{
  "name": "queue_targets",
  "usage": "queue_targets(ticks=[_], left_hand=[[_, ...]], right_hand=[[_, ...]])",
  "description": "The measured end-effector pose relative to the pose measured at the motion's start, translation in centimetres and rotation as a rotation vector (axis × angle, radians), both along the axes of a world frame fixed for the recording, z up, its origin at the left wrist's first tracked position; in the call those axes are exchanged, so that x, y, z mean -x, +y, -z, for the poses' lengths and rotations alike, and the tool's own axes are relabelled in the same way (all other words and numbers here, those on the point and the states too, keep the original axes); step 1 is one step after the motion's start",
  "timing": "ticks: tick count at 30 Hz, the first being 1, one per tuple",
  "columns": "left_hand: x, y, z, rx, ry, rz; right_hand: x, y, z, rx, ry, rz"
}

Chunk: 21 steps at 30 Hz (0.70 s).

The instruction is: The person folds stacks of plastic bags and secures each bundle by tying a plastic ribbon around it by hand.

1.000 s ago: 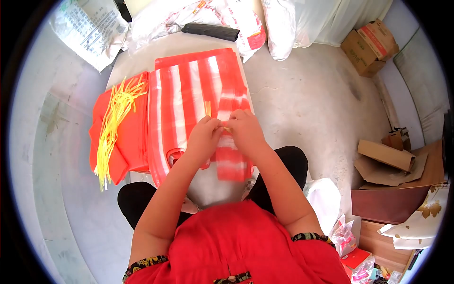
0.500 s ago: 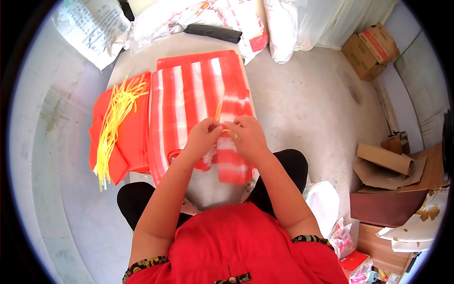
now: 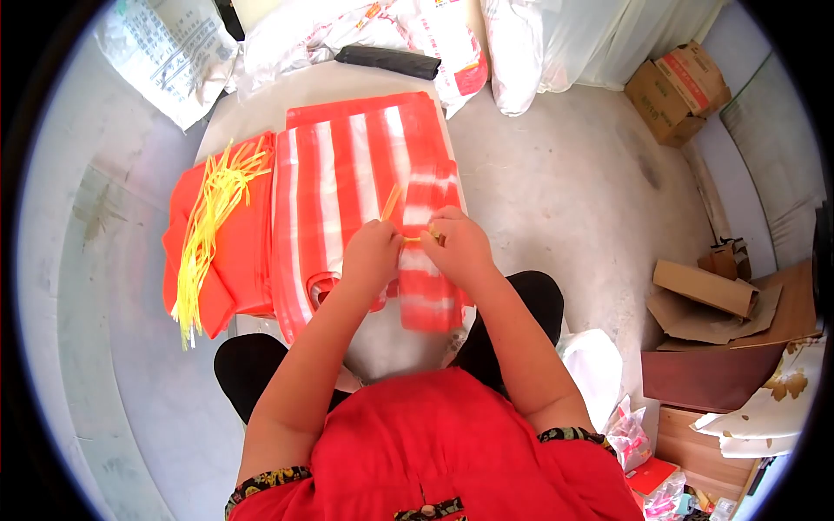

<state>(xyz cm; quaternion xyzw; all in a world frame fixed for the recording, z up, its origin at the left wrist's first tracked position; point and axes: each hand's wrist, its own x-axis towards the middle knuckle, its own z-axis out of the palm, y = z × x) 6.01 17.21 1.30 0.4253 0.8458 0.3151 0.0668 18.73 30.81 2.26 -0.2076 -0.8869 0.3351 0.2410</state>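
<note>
Both hands are over a narrow folded red-and-white striped bundle [image 3: 429, 291] at the table's right edge. My left hand [image 3: 373, 253] is closed on a yellow strip [image 3: 391, 203], whose free end sticks up above the fingers. My right hand [image 3: 458, 246] pinches the same strip, and a short stretch of it runs taut between the hands across the bundle. Beneath and to the left lies a wide stack of red-and-white striped plastic [image 3: 334, 174]. Further left, a bunch of yellow strips [image 3: 211, 227] rests on a red stack [image 3: 248, 269].
A black roll [image 3: 387, 62] lies at the table's [image 3: 252, 113] far end, before white sacks [image 3: 512, 61]. On the floor at the right stand a closed carton [image 3: 678, 94] and opened cardboard [image 3: 708, 291]. A white bag [image 3: 591, 369] is beside my right knee.
My hands have moved slightly apart, with the yellow strip now stretched between them over the narrow bundle. The strip's upright end has tilted and shifted a little left since half a second ago.
</note>
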Motion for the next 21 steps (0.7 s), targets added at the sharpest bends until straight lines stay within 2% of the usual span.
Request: queue_targets(ticks=[4, 6, 9, 10, 12, 16, 18, 19, 21], left_hand=[[-0.6, 0.3, -0.5, 0.047, 0.051, -0.023], [-0.6, 0.2, -0.7, 0.099, 0.075, -0.044], [0.3, -1.0, -0.9, -0.082, 0.368, -0.010], [0.6, -1.3, -1.1, -0.113, 0.367, -0.004], [0.9, -1.8, -1.7, -0.172, 0.360, 0.006], [0.0, -1.5, -3.4, -0.159, -0.002, 0.165], [-0.9, -1.2, -4.0, -0.216, -0.137, 0.276], [-0.8, -1.2, -4.0, -0.257, -0.366, 0.244], [-0.4, -1.3, -4.1, -0.331, -0.826, 0.173]], right_hand=[[1.4, -0.1, -1.1, 0.569, -0.166, -0.083], [1.4, -0.1, -1.5, 0.631, -0.171, -0.072], [1.3, 0.1, -1.0, 0.684, -0.149, -0.074], [1.2, 0.1, -0.8, 0.696, -0.137, -0.076], [0.9, -0.1, -1.0, 0.570, -0.137, -0.095], [1.2, -1.1, -0.9, 0.204, -0.220, -0.105], [1.1, -1.3, 0.4, 0.163, -0.131, -0.100], [1.1, -1.3, 0.8, 0.142, -0.086, -0.096], [1.1, -1.2, 0.8, 0.261, -0.112, -0.060]])
